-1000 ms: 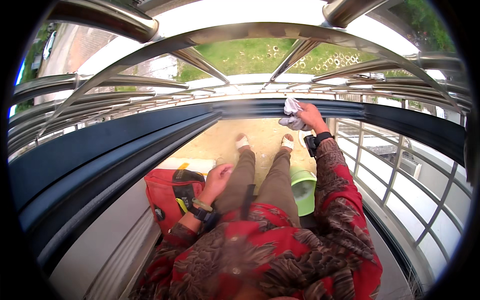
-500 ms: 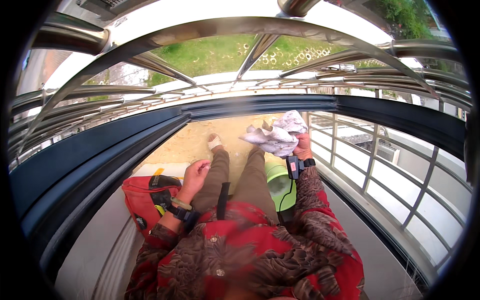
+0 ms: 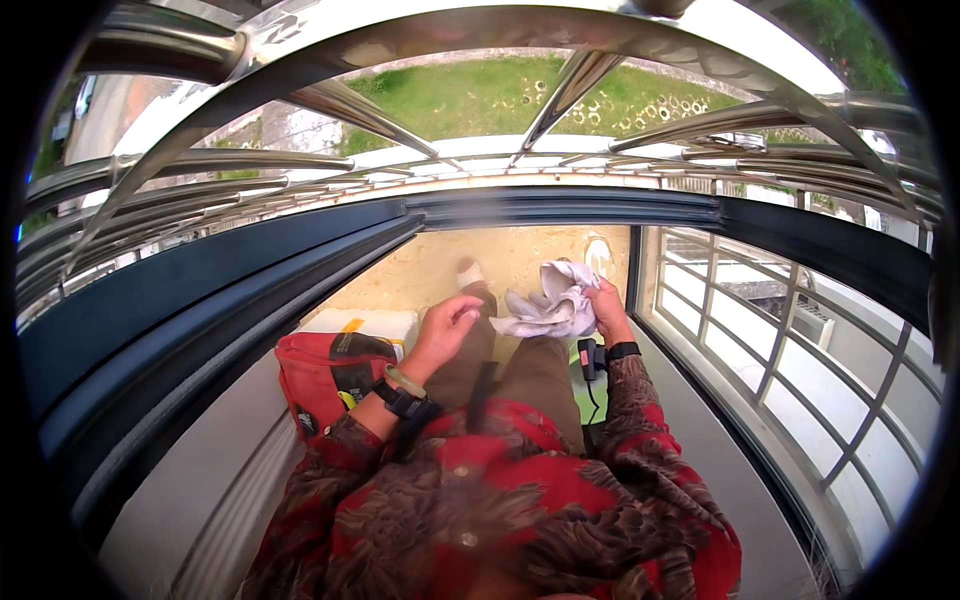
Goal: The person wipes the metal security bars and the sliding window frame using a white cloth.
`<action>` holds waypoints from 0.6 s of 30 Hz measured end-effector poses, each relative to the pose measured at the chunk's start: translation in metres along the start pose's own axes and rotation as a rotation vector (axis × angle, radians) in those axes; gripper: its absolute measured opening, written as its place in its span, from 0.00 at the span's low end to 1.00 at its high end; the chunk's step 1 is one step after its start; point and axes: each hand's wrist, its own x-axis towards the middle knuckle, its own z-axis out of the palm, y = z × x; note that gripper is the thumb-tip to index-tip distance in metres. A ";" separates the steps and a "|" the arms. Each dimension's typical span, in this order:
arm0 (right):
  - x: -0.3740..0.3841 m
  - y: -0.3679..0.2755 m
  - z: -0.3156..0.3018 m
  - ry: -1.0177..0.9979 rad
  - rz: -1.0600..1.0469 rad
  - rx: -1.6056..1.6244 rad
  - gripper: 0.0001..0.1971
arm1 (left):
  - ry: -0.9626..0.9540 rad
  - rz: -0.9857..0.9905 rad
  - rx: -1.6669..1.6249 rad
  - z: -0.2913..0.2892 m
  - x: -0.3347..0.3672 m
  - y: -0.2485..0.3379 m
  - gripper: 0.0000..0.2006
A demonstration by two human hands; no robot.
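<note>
My right hand (image 3: 608, 308) grips a crumpled whitish cloth (image 3: 553, 310) that is stained grey. The cloth hangs bunched above my right thigh, its loose end pointing left. My left hand (image 3: 447, 330) hovers over my left thigh, apart from the cloth. Its fingers are curled in and nothing shows in them. Beneath my right wrist, a light green bucket (image 3: 592, 402) is partly hidden by my forearm and leg.
A red and black bag (image 3: 325, 372) stands left of my left forearm, by a white block-like thing (image 3: 375, 322). Dark blue window frames (image 3: 570, 208) run ahead and to the left. Shiny metal bars (image 3: 570, 90) curve beyond them. A grid railing (image 3: 770, 355) lies at right.
My right hand has drawn the cloth nearer to my body. My left hand has moved up and inward toward the cloth. The view has shifted slightly, and my right shoe now shows.
</note>
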 end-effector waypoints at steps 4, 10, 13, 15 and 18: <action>-0.012 -0.009 0.007 -0.150 0.011 0.193 0.18 | 0.051 -0.045 -0.028 -0.006 -0.004 -0.011 0.10; 0.012 0.005 0.010 0.002 -0.219 -0.565 0.16 | 0.107 -0.071 -0.006 -0.009 -0.005 -0.014 0.09; 0.011 -0.023 0.041 -0.110 -0.263 -0.371 0.16 | 0.117 -0.052 0.031 -0.012 -0.003 -0.010 0.09; 0.010 -0.039 0.071 -0.172 -0.510 -0.770 0.18 | 0.094 -0.076 0.043 -0.013 -0.007 -0.014 0.10; -0.013 -0.085 0.142 -0.283 -0.574 -1.240 0.17 | 0.119 -0.110 0.051 -0.016 -0.018 -0.018 0.10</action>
